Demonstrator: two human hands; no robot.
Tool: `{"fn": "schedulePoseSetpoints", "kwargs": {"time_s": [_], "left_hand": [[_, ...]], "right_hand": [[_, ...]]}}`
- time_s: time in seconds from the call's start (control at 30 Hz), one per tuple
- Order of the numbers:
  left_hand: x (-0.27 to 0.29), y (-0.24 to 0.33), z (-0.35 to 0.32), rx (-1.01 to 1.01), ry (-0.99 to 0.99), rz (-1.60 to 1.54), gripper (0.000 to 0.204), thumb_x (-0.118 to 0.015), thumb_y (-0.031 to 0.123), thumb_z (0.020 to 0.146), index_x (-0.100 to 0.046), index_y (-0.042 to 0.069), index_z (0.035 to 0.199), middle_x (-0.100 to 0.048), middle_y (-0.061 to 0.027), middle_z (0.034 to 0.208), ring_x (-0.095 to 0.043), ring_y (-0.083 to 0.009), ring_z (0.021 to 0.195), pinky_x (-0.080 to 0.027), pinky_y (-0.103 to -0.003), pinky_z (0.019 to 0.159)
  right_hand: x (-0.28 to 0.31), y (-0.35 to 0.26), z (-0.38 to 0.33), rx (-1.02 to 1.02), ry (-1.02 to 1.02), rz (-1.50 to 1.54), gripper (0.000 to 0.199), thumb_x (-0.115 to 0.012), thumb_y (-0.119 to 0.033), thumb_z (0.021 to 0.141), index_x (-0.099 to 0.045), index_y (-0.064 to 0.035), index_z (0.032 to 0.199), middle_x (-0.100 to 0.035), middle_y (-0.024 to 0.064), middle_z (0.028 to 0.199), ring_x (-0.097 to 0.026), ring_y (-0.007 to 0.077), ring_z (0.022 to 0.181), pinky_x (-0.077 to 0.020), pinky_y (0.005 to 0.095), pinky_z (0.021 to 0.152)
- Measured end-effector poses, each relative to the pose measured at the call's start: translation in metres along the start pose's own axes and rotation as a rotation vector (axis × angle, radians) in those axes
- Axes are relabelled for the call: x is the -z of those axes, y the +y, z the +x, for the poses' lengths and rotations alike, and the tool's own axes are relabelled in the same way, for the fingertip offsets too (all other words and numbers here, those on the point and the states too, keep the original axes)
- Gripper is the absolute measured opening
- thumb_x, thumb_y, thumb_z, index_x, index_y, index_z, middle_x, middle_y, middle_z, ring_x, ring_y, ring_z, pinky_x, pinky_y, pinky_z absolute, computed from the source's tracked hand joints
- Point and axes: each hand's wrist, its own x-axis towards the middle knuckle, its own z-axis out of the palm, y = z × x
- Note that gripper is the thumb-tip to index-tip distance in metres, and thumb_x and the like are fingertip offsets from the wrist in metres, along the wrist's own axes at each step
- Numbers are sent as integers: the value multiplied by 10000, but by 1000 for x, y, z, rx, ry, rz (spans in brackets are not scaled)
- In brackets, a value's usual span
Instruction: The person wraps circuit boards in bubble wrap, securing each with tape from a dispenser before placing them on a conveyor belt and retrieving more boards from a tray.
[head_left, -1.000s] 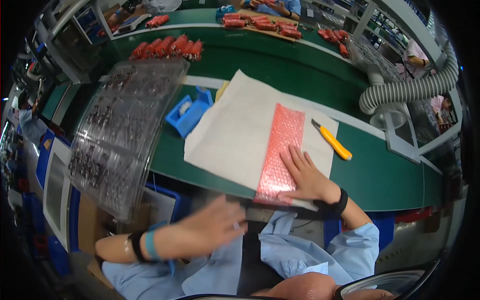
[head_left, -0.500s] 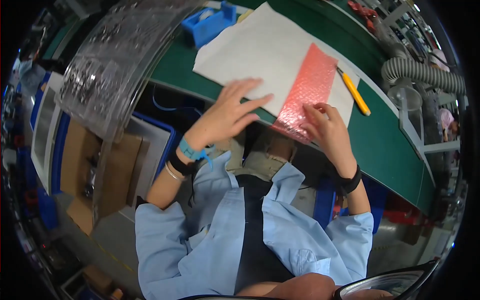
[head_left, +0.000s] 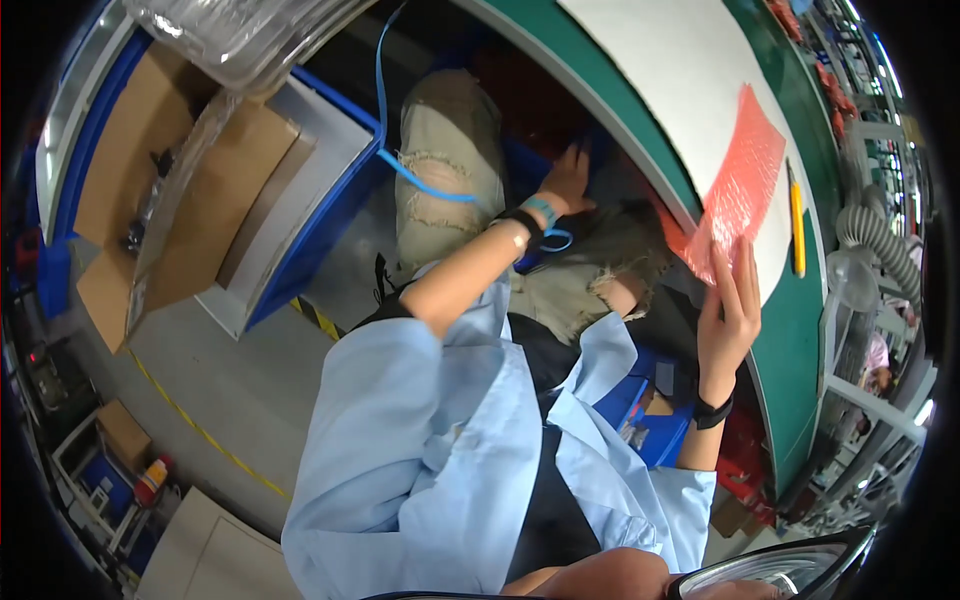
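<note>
A red bubble-wrap bag [head_left: 745, 165] lies over the white sheet [head_left: 660, 70] on the green workbench, its near end at the bench edge. My right hand [head_left: 730, 310] rests on that near end, fingers stretched out flat; the thumb is hard to see. Below the bench edge, over my lap, my left hand [head_left: 568, 185] reaches into the dark space by a blue bin [head_left: 525, 165]. Its fingers look extended and apart, with nothing visible in them, though the tips are in shadow. A yellow utility knife [head_left: 797, 228] lies to the right of the bag.
An open cardboard box [head_left: 215, 190] stands at the left beside a blue-edged container [head_left: 310, 205]. Clear plastic trays [head_left: 235, 35] jut in above them. A blue strap [head_left: 425, 180] hangs near my knee. A grey flexible hose [head_left: 880, 240] is at the right beyond the green workbench [head_left: 785, 370].
My left hand has left the area over the white sheet and dropped below the bench edge. My right hand stays at the bag's near end, its fingers now straighter. The view has swung left.
</note>
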Motion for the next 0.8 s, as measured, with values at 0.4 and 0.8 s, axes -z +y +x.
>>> {"fn": "schedulePoseSetpoints", "kwargs": {"time_s": [0.4, 0.8], "left_hand": [[6, 8, 19, -343, -128, 88, 719, -787, 410, 678, -532, 209, 1320, -535, -131, 1295, -404, -337, 1282, -156, -614, 1121], [-12, -66, 1, -162, -353, 346, 416, -703, 439, 747, -664, 252, 1116, -623, -102, 1130, -560, -279, 1127, -83, -702, 1084]], "right_hand": [[63, -24, -15, 106, 396, 223, 230, -609, -64, 870, -663, 29, 1072, -698, 193, 993, -695, 352, 867, -563, 409, 795], [115, -40, 55, -126, 666, 102, 217, -590, -70, 881, -652, 43, 1055, -683, 201, 969, -677, 340, 852, -548, 403, 776]]}}
